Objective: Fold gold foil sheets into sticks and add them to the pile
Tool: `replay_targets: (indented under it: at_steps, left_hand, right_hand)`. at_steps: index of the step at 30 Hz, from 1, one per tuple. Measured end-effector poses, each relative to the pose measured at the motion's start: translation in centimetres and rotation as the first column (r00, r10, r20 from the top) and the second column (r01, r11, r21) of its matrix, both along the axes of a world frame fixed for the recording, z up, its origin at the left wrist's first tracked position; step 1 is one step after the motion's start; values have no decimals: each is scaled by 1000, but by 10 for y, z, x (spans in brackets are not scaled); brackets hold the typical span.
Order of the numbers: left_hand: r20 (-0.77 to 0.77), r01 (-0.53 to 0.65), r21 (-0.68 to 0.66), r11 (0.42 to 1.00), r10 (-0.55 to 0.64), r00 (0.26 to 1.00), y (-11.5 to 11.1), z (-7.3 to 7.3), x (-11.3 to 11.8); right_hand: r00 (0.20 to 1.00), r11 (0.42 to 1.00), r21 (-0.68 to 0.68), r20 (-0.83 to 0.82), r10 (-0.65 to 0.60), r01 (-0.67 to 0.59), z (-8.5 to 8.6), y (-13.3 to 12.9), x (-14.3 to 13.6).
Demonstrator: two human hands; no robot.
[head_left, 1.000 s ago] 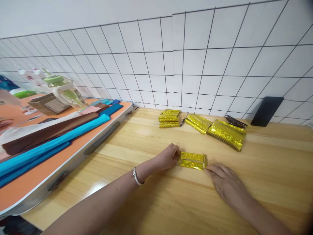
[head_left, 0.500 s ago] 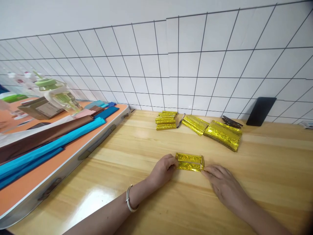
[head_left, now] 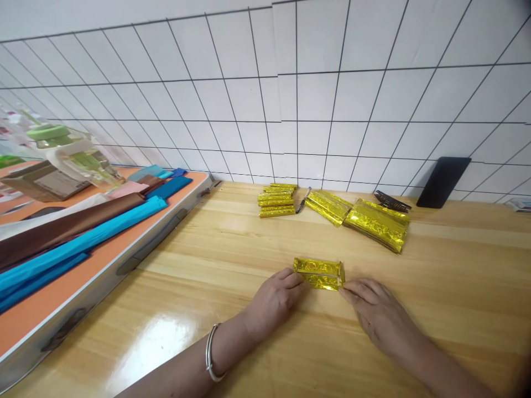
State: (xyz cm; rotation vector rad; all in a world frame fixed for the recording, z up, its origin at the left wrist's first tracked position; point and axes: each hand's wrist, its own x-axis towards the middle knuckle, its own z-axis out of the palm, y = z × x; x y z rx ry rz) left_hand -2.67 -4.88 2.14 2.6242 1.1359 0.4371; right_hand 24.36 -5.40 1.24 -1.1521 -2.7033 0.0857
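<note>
A small sheet of gold foil paper (head_left: pixel 320 268) lies on the wooden table between my hands, its edges folded inward and a seam running along its middle. My left hand (head_left: pixel 279 297) is closed over its left end, fingertips curled on the lower left corner and partly covering it. At the lower right corner, the thumb and fingers of my right hand (head_left: pixel 375 308) pinch the folded edge. Farther back lie several narrow gold foil rolls (head_left: pixel 277 200), a flat gold foil piece (head_left: pixel 328 207) and a thicker stack of gold foil sheets (head_left: pixel 378 224).
A pen (head_left: pixel 303 200), a dark hair clip (head_left: pixel 392 201) and a black phone (head_left: pixel 443 182) leaning on the tiled wall stand behind. To the left, a raised orange surface (head_left: pixel 103 243) holds folded blue and brown cloth-like strips (head_left: pixel 124 218), a cardboard box (head_left: pixel 45 181) and a green-lidded bottle (head_left: pixel 74 149).
My left hand has shifted from the foil's left edge onto its lower left part, fingers covering more of it. My right hand keeps its pinch. The view has tilted slightly.
</note>
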Motion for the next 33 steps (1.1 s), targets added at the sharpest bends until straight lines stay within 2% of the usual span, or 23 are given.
replay_targets:
  at_steps: [8,12,22,28,33]
  left_hand:
    - [-246,-48,43,998,57,968,-11,-1,10]
    - [-336,-31,80,996,57,940,-19,-2,15]
    - [-341,-53,76,996,76,937,-15,3,17]
    - [-309,-67,92,994,92,946,-15,2,16]
    - [-313,-62,100,993,90,946,-16,2,15]
  right_hand:
    - [1000,1000,5,14,-13,13,7,-1,-5]
    - [999,999,37,5,-33,32,6,-4,-10]
    - [996,996,0,33,-84,84,4,-6,-15]
    - [998,998,-26,29,-52,52,10,-4,-9]
    - [1000,999,-28,-15,-22,21,7,1,0]
